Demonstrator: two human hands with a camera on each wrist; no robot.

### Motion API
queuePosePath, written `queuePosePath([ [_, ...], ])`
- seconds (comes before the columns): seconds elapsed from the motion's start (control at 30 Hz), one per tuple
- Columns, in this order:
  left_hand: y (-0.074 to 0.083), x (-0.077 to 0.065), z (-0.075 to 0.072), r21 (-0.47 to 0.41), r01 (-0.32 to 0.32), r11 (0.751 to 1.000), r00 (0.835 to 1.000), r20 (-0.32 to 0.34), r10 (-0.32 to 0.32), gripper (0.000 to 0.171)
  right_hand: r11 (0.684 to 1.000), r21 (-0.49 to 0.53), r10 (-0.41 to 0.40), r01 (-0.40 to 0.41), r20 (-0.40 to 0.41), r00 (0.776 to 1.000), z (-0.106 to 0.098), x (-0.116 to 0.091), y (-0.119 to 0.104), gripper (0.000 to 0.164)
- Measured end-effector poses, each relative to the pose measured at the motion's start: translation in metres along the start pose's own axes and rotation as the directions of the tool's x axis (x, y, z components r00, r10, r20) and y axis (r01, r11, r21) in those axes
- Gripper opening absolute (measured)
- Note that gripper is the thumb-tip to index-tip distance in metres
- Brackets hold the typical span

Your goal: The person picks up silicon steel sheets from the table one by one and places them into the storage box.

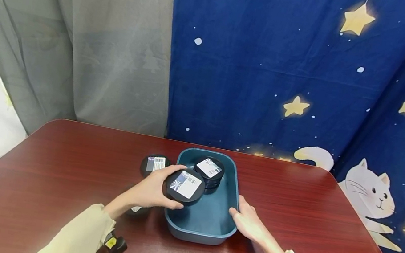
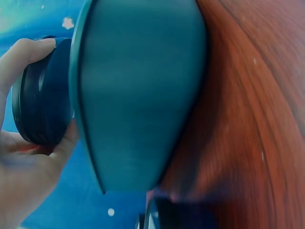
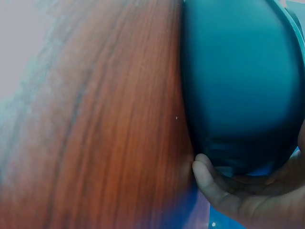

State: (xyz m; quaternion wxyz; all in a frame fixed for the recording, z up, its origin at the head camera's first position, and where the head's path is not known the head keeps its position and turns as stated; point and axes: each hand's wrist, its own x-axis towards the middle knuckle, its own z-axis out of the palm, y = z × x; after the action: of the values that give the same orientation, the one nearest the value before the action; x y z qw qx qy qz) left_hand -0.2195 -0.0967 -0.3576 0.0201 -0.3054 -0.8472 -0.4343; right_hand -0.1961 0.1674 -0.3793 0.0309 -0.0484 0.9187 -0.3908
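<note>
My left hand [image 1: 153,188] grips a round black container [image 1: 185,185] with a white-and-purple label on top. It holds this container above the left side of a blue-grey plastic bin [image 1: 199,237], thumb and fingers on opposite sides. Inside the bin, toward the back, stands a stack of similar black containers [image 1: 209,168]. My right hand [image 1: 248,220] holds the bin's right wall, thumb at the rim and fingers along the outside. In the left wrist view, the held container [image 2: 45,95] overlaps the bin's rim; the right wrist view shows fingertips [image 3: 204,174] against the bin's outer wall.
Left of the bin, another labelled black container [image 1: 155,164] lies on the reddish-brown table [image 1: 77,167]. A second one [image 1: 136,209] is mostly hidden under the left hand and wrist. Grey and star-printed blue curtains [image 1: 234,82] hang behind the table's far edge.
</note>
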Motion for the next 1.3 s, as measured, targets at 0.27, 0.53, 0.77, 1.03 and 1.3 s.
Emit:
queuePosePath([
  [0.27,0.008,0.014,0.016,0.059,-0.06,0.996,0.996,0.076,0.055,0.085,1.0,-0.01,-0.007,0.007,-0.003,1.0,-0.002,-0.002,0.001,0.037],
  [0.53,0.013,0.026,0.03,0.145,-0.09,0.985,0.987,0.148,0.069,0.081,1.0,-0.02,-0.018,0.017,-0.019,1.0,0.0,0.0,0.001,0.035],
  [0.77,0.015,0.032,0.037,0.22,-0.084,0.972,0.981,0.188,0.042,0.082,0.999,-0.028,-0.033,0.032,-0.019,0.999,0.001,0.0,0.0,0.033],
  [1.03,0.017,0.035,0.041,0.313,-0.15,0.938,0.962,0.264,0.065,0.081,0.998,-0.046,-0.039,0.037,-0.032,0.999,0.001,0.0,0.001,0.032],
  [1.3,0.018,0.038,0.046,0.337,-0.196,0.921,0.93,0.362,0.065,0.076,0.998,-0.055,-0.035,0.033,-0.027,0.999,0.0,0.0,0.002,0.034],
])
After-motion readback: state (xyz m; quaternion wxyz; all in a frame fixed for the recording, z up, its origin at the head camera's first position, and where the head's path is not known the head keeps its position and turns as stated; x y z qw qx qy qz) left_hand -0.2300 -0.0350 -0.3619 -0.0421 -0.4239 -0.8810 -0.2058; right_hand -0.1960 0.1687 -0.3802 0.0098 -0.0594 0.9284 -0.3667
